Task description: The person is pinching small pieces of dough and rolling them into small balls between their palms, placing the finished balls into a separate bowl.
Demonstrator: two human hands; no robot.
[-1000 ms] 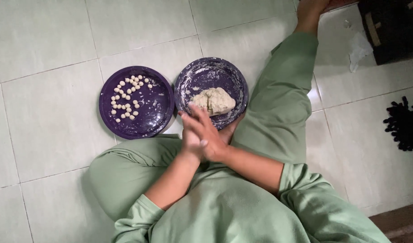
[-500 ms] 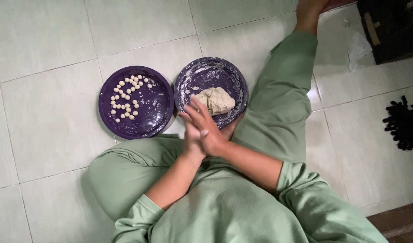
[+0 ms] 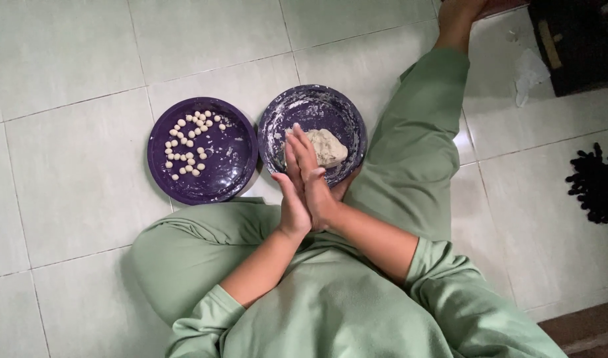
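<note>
A person in green clothes sits on a pale tiled floor (image 3: 65,199), palms pressed flat together, the left hand (image 3: 292,205) against the right hand (image 3: 314,176), fingers straight and pointing toward 12 o'clock over the near rim of a purple plate (image 3: 347,113). The hands are closed palm to palm; whether a bit of dough lies between them cannot be told, since nothing shows at their edges. On that plate, which is smeared with flour, rests a lump of dough (image 3: 327,147), just past the fingertips at about 1 o'clock from them; its long axis runs roughly from 10 to 4 o'clock, the broader end toward the right. To the left, touching or nearly touching rim to rim, stands a second purple plate (image 3: 231,172) holding a cluster of small dough balls (image 3: 190,147) gathered in its upper left half, at 10 o'clock from the hands. Judging by the count of balls against the sizeable lump, the rolling seems only partly done, with most of the dough yet to be shaped. A dark mat (image 3: 599,185) lies at 3 o'clock, well apart.
</note>
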